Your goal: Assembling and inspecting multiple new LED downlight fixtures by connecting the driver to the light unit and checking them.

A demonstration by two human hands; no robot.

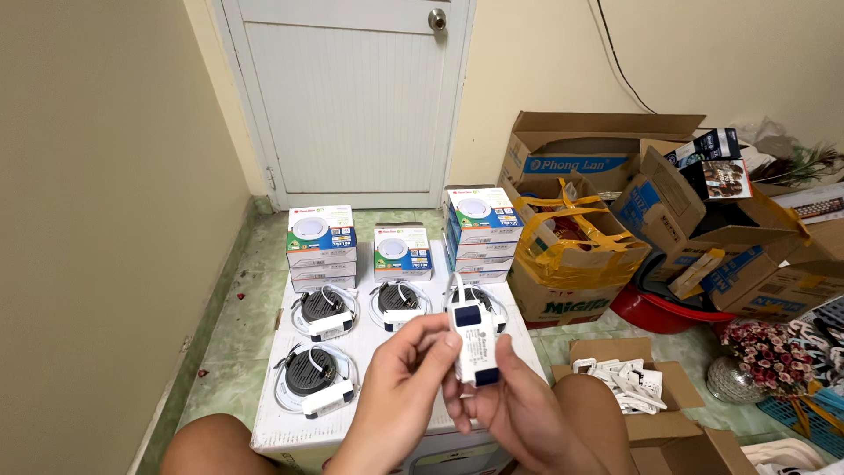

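A slim white driver box (470,339) with dark blue end caps stands upright at the frame's 6 o'clock, pinched between the left hand (400,387) and right hand (519,409), both closed on it. At 4 o'clock, an open cardboard box (629,378) holds more white drivers. Round downlights (321,310) lie on a white carton top (264,422); stacked lamp boxes (322,248) sit toward the 12 o'clock white door (352,97).
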